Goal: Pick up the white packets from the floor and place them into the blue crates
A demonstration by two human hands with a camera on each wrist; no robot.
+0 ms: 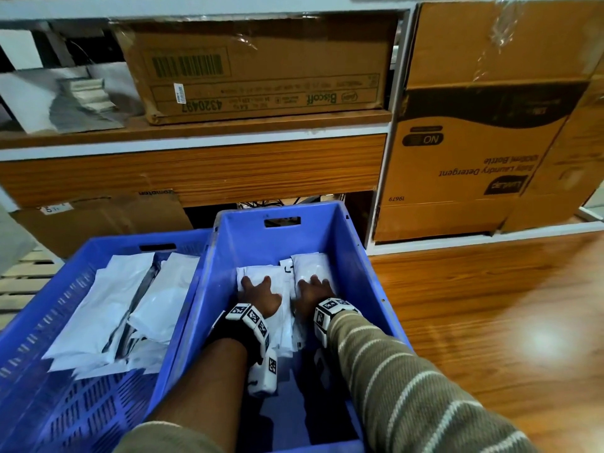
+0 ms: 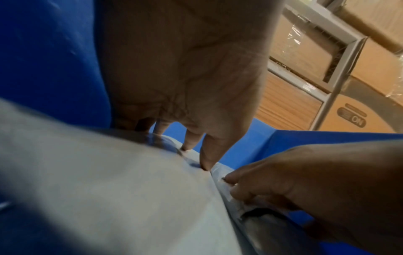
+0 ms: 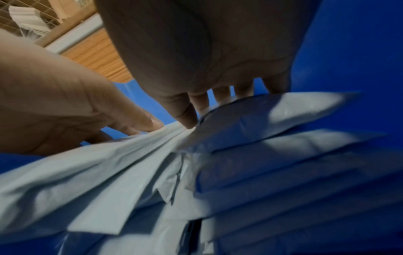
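Two blue crates stand side by side on the floor. The right crate holds a pile of white packets. Both my hands are down inside it. My left hand lies flat with spread fingers on the left packet. My right hand presses flat on the packet beside it. In the left wrist view my left fingertips touch the packet and the right hand sits close by. In the right wrist view the right hand rests on stacked packets. The left crate holds several more packets.
A shelf unit stands behind the crates with a Biscoff carton on it. A large detergent carton stands at the right. Wooden floor stretches to the right of the crates. Another cardboard box sits behind the left crate.
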